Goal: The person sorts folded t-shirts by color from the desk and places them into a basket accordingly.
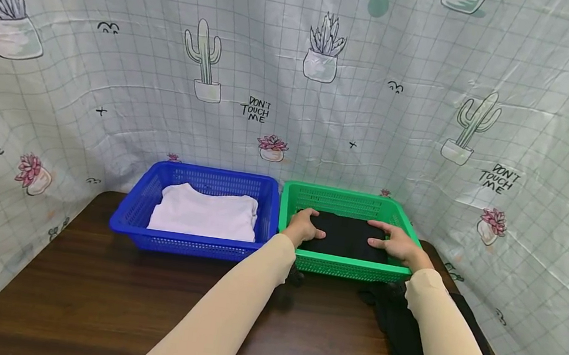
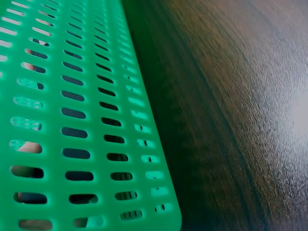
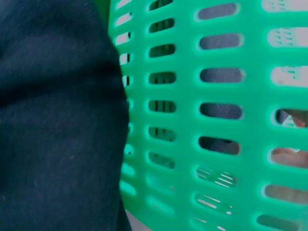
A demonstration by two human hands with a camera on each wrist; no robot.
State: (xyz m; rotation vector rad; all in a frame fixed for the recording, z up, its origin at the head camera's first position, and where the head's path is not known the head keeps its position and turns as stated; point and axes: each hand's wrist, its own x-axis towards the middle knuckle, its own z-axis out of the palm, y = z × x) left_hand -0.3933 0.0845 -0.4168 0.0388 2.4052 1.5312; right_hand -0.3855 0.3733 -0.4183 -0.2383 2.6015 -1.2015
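Observation:
A folded black cloth (image 1: 346, 236) lies inside the green basket (image 1: 345, 266), seen in the head view. My left hand (image 1: 304, 227) reaches in over the front rim and touches the cloth's left side, thumb and finger spread apart. On the right side, my right hand (image 1: 397, 245) rests on the same cloth, finger and thumb stretched toward the middle. The undersides of both hands are hidden. In the wrist views, the slotted green basket wall (image 2: 91, 106) hides most of the hands; only slivers show through the holes.
A blue basket (image 1: 191, 245) holding a folded white garment (image 1: 205, 213) stands against the green one's left side. Black fabric (image 1: 405, 340) lies loose on the dark wooden table (image 1: 89, 290) under the right forearm. A patterned curtain (image 1: 245, 66) hangs behind.

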